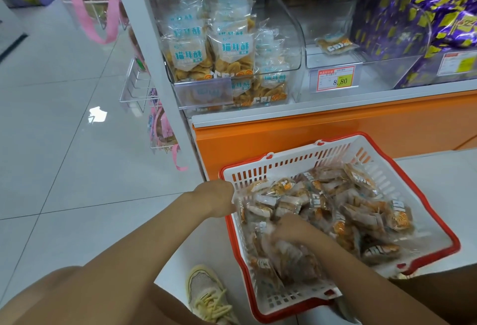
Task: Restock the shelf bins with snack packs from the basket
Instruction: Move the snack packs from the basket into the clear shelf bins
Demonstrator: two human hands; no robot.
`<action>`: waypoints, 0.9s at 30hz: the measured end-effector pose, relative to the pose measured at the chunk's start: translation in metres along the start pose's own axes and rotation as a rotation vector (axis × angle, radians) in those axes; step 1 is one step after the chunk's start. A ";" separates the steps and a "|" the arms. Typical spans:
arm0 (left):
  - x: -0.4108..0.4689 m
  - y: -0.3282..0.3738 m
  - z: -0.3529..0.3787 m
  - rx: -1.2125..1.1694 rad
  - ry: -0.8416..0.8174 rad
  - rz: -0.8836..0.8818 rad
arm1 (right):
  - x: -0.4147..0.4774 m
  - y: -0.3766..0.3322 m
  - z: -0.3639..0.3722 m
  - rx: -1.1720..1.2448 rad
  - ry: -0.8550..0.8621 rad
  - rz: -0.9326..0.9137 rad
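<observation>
Shop aisle | red-and-white slotted plastic basket (258, 167) on low white ledge (438, 182) holds clear snack packs (348, 211) | left hand (216, 198) at its corner, right hand (294, 231) among packs, neither grip can be told | risk: corner pull tips basket.

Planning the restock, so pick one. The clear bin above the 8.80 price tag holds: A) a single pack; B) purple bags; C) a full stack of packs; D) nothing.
A: only one small pack lies in the clear bin behind the 8.80 price tag.
</observation>
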State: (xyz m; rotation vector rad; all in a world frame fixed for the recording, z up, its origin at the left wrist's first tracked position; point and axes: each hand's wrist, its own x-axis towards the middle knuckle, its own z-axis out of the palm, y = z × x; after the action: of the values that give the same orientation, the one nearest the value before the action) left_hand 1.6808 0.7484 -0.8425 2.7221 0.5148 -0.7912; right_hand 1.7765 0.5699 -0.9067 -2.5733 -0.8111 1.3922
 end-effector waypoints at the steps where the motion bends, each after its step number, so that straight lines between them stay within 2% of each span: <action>1: -0.001 0.001 -0.002 -0.036 0.006 -0.010 | -0.002 0.001 -0.008 0.107 0.046 0.009; 3: -0.003 0.007 -0.007 -0.162 0.001 -0.009 | -0.010 -0.001 -0.028 0.241 0.172 -0.040; 6: -0.011 0.024 -0.022 -0.440 0.022 0.070 | -0.036 -0.011 -0.057 0.357 0.475 -0.218; 8: -0.020 0.039 -0.035 -0.738 0.078 0.145 | -0.056 -0.023 -0.070 0.291 0.691 -0.372; 11: -0.033 0.058 -0.056 -1.229 0.062 0.259 | -0.079 -0.037 -0.076 0.232 0.917 -0.494; 13: -0.037 0.061 -0.065 -1.391 0.069 0.317 | -0.094 -0.044 -0.078 0.257 0.970 -0.595; 15: -0.039 0.063 -0.073 -1.537 0.073 0.364 | -0.110 -0.049 -0.083 0.351 0.948 -0.719; 19: -0.040 0.068 -0.089 -1.681 0.091 0.395 | -0.131 -0.047 -0.095 0.629 0.920 -0.839; 22: -0.036 0.076 -0.095 -1.667 0.070 0.456 | -0.137 -0.043 -0.105 0.684 0.973 -0.862; 24: -0.034 0.082 -0.099 -1.664 0.067 0.478 | -0.137 -0.037 -0.112 0.651 1.061 -0.803; 26: -0.031 0.088 -0.102 -1.628 0.073 0.505 | -0.137 -0.026 -0.121 0.491 1.208 -0.687; 27: -0.031 0.090 -0.105 -1.597 0.068 0.518 | -0.137 -0.020 -0.126 0.435 1.230 -0.641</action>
State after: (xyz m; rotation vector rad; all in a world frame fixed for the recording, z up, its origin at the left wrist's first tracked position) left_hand 1.7415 0.6943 -0.7266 1.2458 0.2134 0.0035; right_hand 1.8096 0.5378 -0.7254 -1.9454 -0.7929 -0.2329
